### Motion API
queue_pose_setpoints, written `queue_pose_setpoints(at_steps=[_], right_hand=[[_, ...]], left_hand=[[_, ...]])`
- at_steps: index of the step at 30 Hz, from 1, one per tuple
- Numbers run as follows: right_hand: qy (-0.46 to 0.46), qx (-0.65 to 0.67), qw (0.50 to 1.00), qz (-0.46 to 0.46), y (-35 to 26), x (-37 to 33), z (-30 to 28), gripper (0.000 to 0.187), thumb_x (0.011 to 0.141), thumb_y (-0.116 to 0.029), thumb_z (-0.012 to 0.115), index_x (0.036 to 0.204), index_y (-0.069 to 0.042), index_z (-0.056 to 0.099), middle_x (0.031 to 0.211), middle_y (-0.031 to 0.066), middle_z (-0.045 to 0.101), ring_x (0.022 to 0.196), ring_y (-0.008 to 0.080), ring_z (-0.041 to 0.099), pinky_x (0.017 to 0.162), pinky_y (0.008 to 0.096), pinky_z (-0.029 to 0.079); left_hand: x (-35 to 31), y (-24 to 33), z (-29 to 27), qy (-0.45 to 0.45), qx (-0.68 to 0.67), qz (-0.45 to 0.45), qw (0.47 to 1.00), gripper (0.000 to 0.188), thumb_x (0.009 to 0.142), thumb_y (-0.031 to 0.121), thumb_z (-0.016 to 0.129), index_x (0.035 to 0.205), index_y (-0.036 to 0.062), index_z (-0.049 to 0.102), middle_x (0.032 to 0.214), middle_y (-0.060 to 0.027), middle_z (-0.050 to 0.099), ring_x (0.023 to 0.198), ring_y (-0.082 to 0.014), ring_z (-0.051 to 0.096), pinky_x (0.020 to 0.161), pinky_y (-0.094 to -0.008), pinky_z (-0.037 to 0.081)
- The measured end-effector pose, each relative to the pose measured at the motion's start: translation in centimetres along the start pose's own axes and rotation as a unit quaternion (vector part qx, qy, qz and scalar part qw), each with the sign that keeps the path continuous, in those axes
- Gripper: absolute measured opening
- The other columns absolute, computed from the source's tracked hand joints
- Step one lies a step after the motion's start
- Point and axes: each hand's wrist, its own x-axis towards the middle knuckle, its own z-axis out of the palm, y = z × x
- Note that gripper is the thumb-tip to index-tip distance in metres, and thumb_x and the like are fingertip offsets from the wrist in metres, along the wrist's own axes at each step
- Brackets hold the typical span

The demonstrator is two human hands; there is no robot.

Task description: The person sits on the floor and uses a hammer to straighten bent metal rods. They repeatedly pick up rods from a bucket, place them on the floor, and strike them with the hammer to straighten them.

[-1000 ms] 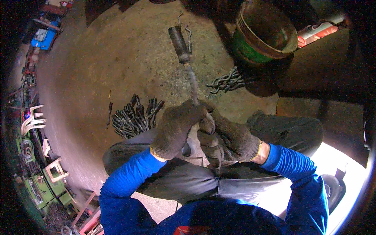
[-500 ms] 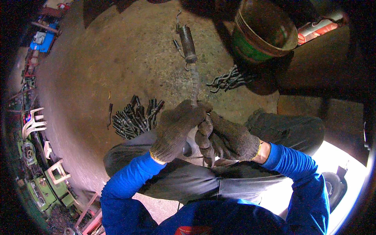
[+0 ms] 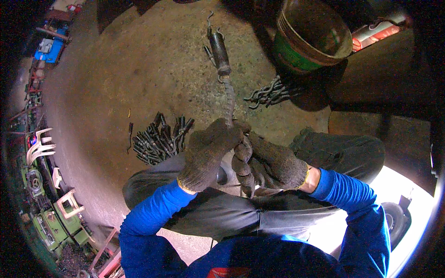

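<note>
Both my hands wear dark brown knitted gloves and are closed together above my lap. My left hand [image 3: 208, 148] and my right hand [image 3: 278, 162] grip a long tool with a spiral-wrapped grey shaft [image 3: 229, 99]. Away from me, the shaft ends in a dark cylinder [image 3: 219, 51] with thin bent rods along its side and at its far tip. Below my fingers, a thicker twisted, wrapped end [image 3: 244, 169] of the tool comes out toward my lap. The gloves hide the part between.
Left of centre on the floor lies a pile of dark metal rods with thicker ends [image 3: 162, 139], one stray piece [image 3: 130, 134] beside it. Bent grey rods [image 3: 273, 95] lie near a green bucket [image 3: 296, 58] at the right. A white plastic chair [image 3: 41, 146] and green machinery [image 3: 51, 227] stand far left.
The tool's far end, with the dark cylinder, has shifted slightly left and turned a little. Both hands keep their grip in almost the same place.
</note>
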Motion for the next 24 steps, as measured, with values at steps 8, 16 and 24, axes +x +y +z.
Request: queue_pose_setpoints(at_steps=[8,16,24], right_hand=[[0.014,0.014,1.000,0.002,0.3,0.2,-1.1,0.031,0.103,-0.038,0.038,0.102,-0.014,0.056,0.092,0.0051,0.060,0.085,0.0211,0.060,0.072,0.0394,0.055],[0.008,-0.015,1.000,0.005,0.7,0.1,-2.8,0.026,0.102,-0.033,0.038,0.111,-0.011,0.049,0.102,0.0062,0.055,0.088,0.0203,0.059,0.078,0.0362,0.053],[-0.068,-0.251,0.963,-0.066,0.8,-0.3,-3.0,0.030,0.100,-0.020,0.038,0.128,-0.007,0.040,0.124,0.0102,0.049,0.107,0.0201,0.055,0.092,0.0329,0.047]], left_hand=[[-0.3,-0.6,-0.1,-0.017,0.059,0.010,0.998,0.018,0.093,0.014,0.054,0.101,0.0080,0.069,0.101,-0.0095,0.069,0.089,-0.0222,0.067,0.077,-0.0317,0.051],[-0.2,-1.3,0.4,0.013,0.107,0.139,0.984,0.018,0.091,0.014,0.055,0.103,0.0117,0.068,0.102,-0.0098,0.067,0.090,-0.0266,0.067,0.076,-0.0340,0.053],[-0.4,-0.8,-0.5,-0.028,0.165,0.128,0.978,0.016,0.087,0.019,0.057,0.099,0.0143,0.066,0.101,-0.0092,0.065,0.086,-0.0268,0.066,0.071,-0.0363,0.053]])
